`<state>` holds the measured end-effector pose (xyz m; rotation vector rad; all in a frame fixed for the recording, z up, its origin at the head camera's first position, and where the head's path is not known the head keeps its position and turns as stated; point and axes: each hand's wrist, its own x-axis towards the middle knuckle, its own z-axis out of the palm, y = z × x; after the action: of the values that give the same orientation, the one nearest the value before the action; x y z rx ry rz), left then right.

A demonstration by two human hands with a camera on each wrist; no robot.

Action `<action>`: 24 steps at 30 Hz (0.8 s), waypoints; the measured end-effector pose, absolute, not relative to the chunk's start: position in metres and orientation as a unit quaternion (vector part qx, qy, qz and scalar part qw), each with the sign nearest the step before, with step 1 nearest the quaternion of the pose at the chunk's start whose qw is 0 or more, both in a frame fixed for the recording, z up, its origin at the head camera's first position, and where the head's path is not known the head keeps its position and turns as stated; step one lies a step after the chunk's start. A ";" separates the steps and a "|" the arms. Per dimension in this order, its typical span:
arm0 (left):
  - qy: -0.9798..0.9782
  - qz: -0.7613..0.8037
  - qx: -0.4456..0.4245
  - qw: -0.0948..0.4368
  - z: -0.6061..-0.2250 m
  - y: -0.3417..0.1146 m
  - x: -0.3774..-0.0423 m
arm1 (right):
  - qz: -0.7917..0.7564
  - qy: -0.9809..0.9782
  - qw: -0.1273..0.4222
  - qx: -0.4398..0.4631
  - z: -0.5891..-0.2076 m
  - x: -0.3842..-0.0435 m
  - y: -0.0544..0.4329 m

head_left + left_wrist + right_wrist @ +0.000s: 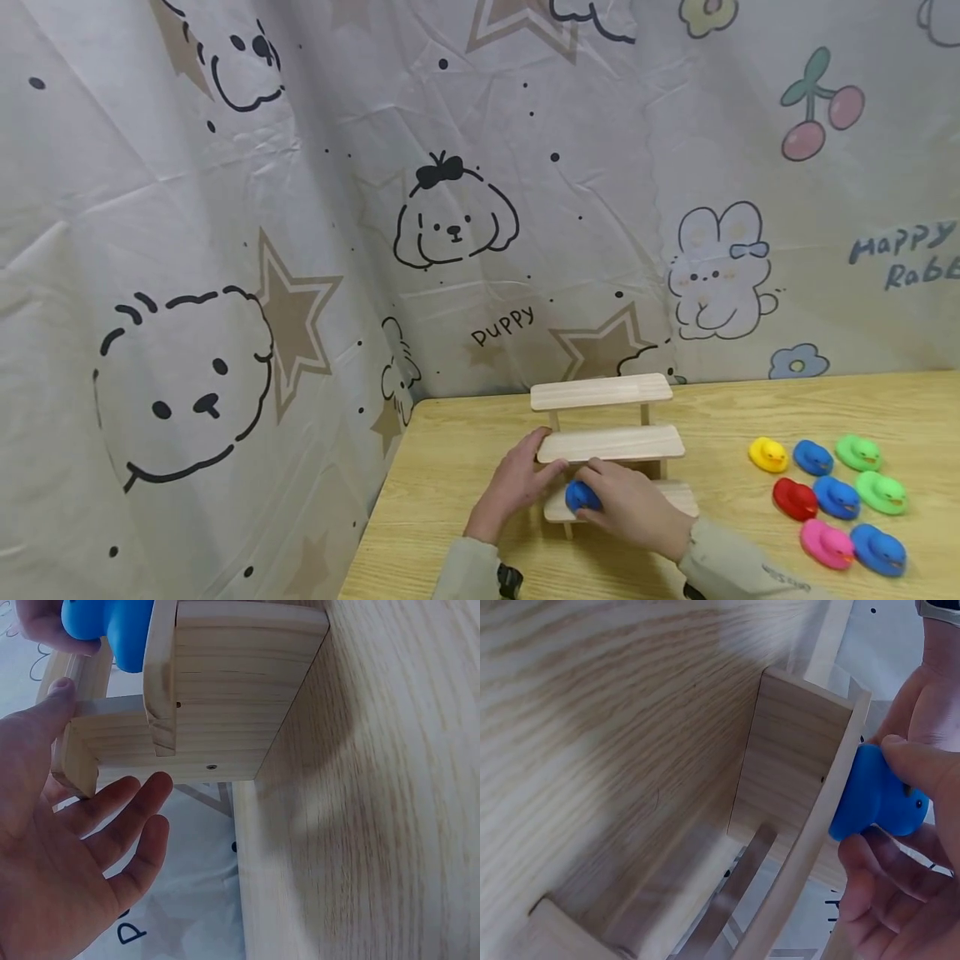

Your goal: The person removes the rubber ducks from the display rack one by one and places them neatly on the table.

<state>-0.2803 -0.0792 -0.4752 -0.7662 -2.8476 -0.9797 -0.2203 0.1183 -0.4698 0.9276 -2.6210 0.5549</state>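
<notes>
A three-tier wooden shelf [611, 443] stands on the table. My left hand [517, 483] grips the left end of its middle tier, the thumb [61, 694] on one edge; the other fingers hang loose beside it in the left wrist view. My right hand [633, 504] pinches a blue toy duck [582, 497] between thumb and fingers. The duck's base touches the left part of the lowest tier [681, 498]. In the right wrist view the blue duck [877, 796] shows its eye, and its base lies against the tier.
Right of the shelf several toy ducks sit in rough rows: a yellow duck [768, 454], a red duck [795, 497], a pink duck [827, 543], blue ones and green ones, such as the green duck [858, 452]. A printed curtain [480, 283] hangs behind and left of the table [442, 442].
</notes>
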 end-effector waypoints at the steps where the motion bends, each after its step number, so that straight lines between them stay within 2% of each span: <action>1: -0.917 -0.316 -0.244 0.015 -0.475 -0.079 -0.280 | 0.192 -0.913 0.155 0.325 -0.470 -0.220 0.119; 8: -0.914 -0.318 -0.250 0.023 -0.474 -0.077 -0.279 | 0.190 -0.904 0.184 0.335 -0.467 -0.214 0.126; 18: -0.913 -0.327 -0.244 0.018 -0.477 -0.076 -0.278 | 0.186 -0.910 0.149 0.340 -0.454 -0.206 0.159; 24: -0.915 -0.328 -0.233 0.013 -0.476 -0.076 -0.278 | 0.206 -0.900 0.163 0.348 -0.441 -0.197 0.195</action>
<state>-0.2784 -0.0761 -0.4760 -0.7253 -2.8533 -1.0226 -0.1969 0.1948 -0.4410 0.9922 -2.5676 0.5875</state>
